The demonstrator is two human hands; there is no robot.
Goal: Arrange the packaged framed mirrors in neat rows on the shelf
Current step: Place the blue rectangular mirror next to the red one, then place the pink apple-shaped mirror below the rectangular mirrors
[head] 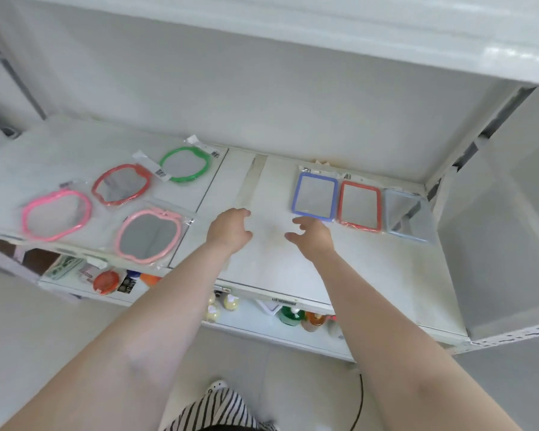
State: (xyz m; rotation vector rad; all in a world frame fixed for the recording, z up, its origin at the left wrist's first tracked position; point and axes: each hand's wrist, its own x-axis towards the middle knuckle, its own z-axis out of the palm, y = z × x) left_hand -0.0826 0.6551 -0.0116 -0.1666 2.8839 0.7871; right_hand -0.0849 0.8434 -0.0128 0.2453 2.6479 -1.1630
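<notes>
**Both hands empty over mid-shelf; seven packaged mirrors lying flat**

White shelf [277, 262]: runs across the view; a pale strip [252, 181] crosses its middle, front to back.

Both forearms reach in from 6 o'clock. Left hand [229, 230]: hovers over bare shelf just left of centre, fingers loosely curled, holding nothing. Right hand [311, 236]: just right of centre, fingers relaxed and slightly spread, holding nothing. The two hands are apart, bare shelf between them.

Rectangular mirrors, one row at 1–2 o'clock of the right hand, side by side:
- grey-blue framed mirror [408, 217], rightmost, tilted slightly
- red rectangular mirror [359, 205], middle
- blue rectangular mirror [315, 195], nearest; its lower edge lies just beyond the right fingertips [296, 219]. Contact cannot be told.

Rounded mirrors, at 9–11 o'clock of the left hand, loosely scattered, all well apart from it save the first:
- pale pink mirror [148, 234], near, at 9 o'clock
- bright pink mirror [56, 214], farthest left
- red rounded mirror [122, 183], at 10 o'clock
- green mirror [184, 164], at 11 o'clock, farthest back

All seven are in clear bags.

Lower shelf [249, 318], below: small bottles and packets, not identifiable.
</notes>
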